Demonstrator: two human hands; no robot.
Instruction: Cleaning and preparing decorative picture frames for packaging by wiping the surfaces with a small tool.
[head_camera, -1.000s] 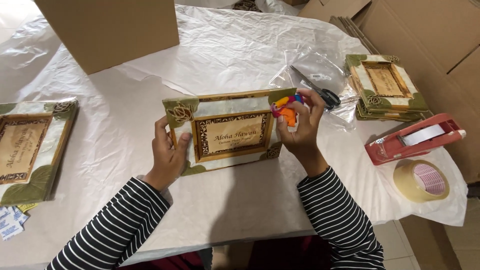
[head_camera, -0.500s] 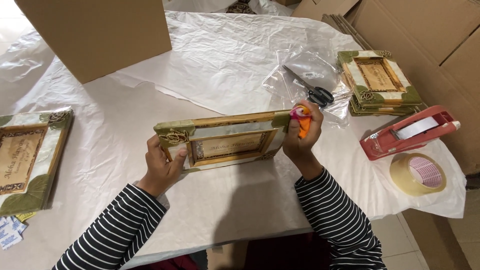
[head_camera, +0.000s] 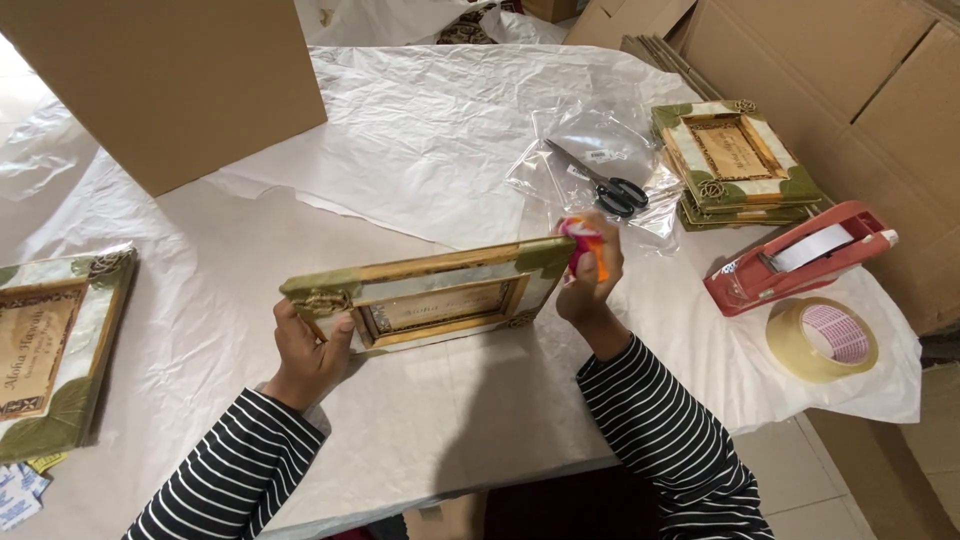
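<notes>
- At the centre of the paper-covered table (head_camera: 450, 400), a rectangular decorative frame (head_camera: 430, 295) with green corners, a gold border and a pale inlaid face stands tilted on its lower long edge, its top edge tipped toward the camera.
- The left hand (head_camera: 305, 350) clamps the frame's left end, at 9 o'clock of the frame: thumb on the front face, fingers curled behind.
- The right hand (head_camera: 590, 275) steadies the right end, at 3 o'clock of the frame. Its fingers are closed on a small orange and pink object (head_camera: 585, 245); what that object is cannot be told.
- Handling judgement: the frame looks stiff and of moderate weight. The glossy inlay and raised corner ornaments are probably fragile and slippery, so a hold on the two short ends, by the plain border and clear of the ornaments, seems safest.
- At 1 o'clock of the frame, black-handled scissors (head_camera: 600, 180) lie on clear plastic bags (head_camera: 600, 140).
- At 2 o'clock, a stack of similar frames (head_camera: 735, 160) rests near flattened cardboard.
- At 3 o'clock, a red tape dispenser (head_camera: 800, 260) lies just beside a roll of tape (head_camera: 822, 340).
- At 9 o'clock, another frame (head_camera: 50, 350) lies flat at the table edge.
- At 11 o'clock, a large cardboard box (head_camera: 170, 80) stands well apart.
</notes>
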